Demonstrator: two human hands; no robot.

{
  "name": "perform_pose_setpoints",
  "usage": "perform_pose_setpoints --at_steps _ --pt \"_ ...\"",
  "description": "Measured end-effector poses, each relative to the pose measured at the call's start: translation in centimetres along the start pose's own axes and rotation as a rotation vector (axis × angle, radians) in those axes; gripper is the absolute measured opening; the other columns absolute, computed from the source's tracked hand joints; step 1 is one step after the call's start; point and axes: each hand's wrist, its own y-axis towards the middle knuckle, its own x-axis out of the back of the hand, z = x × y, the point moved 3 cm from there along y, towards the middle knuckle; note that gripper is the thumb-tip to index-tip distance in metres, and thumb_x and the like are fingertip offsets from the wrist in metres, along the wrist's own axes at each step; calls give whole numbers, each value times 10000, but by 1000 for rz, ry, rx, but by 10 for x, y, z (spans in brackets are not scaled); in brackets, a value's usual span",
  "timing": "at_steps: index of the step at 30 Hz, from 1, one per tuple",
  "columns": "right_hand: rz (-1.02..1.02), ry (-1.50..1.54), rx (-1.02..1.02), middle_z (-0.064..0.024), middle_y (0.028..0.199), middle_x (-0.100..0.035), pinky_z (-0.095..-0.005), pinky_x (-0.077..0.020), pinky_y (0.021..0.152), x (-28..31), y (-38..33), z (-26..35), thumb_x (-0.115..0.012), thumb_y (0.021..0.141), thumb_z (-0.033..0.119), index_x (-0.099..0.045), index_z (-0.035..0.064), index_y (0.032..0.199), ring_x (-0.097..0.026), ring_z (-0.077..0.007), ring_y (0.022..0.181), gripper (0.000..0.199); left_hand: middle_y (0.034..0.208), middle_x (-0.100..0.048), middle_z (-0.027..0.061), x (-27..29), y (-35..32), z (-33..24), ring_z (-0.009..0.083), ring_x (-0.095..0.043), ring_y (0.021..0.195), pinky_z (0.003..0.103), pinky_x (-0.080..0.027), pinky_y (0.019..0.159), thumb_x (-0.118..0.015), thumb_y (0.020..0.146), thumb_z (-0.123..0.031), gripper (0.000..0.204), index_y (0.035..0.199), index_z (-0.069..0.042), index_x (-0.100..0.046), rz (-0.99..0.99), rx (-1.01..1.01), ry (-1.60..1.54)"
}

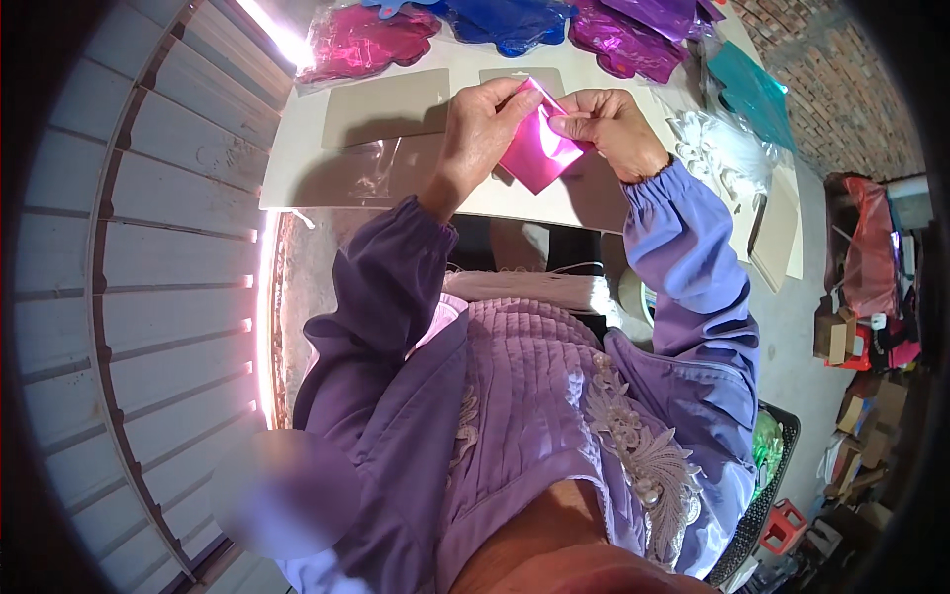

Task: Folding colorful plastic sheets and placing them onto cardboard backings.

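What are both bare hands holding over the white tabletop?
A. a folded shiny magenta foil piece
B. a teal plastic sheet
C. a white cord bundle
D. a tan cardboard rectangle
A: the left hand and right hand pinch the folded shiny magenta foil piece between them.

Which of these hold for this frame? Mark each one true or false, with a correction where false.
1. Both hands hold the pink foil piece. True: left hand and right hand pinch its top.
2. The foil piece is green. False: it is shiny pink.
3. Foil balloons lie along the far edge of the white table. True.
4. The person wears red sleeves. False: the sleeves are purple.
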Motion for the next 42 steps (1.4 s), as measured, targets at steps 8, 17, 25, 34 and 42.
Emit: perform_pose_setpoints --at_steps 8,17,25,34,42 --pt "6 -46 58 -34 768 -680 -217 -490 612 3 -17 -15 -660 920 131 -700 -32 958 -598 -76 658 171 698 -639 31 -14 -5 15 73 -559 641 246 -467 575 -610 936 -183 219 929 22 -687 -114 132 -171" --pt "-8 60 -17 -34 721 -658 -220 -499 526 3 -26 -35 -641 937 186 -690 -19 896 -591 -80 592 214 966 -655 71 -16 -14 31 103 -603 854 236 -491 750 -556 966 -127 206 1072 11 -666 -55 -26 -130" --pt "0 32 -1 -23 704 -651 -219 -489 522 -2 -24 -42 -640 938 178 -690 -9 885 -574 -74 580 200 928 -657 49 -13 -22 16 104 -604 853 245 -494 787 -536 978 -117 225 1129 9 -645 -85 -129 132" --pt "16 -57 64 25 633 -562 -226 -394 489 -8 -24 -36 -622 957 193 -665 -10 834 -459 -49 541 241 642 -608 186 -16 -22 18 231 -608 570 377 -463 568 -545 944 -235 283 874 23 -640 -135 -46 187" --pt "-129 -369 314 45 562 -500 -266 -335 457 -11 -15 -41 -573 986 240 -596 -8 679 -400 -51 532 395 617 -578 202 -29 -19 10 239 -571 543 382 -454 575 -512 966 -260 347 833 37 -629 -189 -127 298"
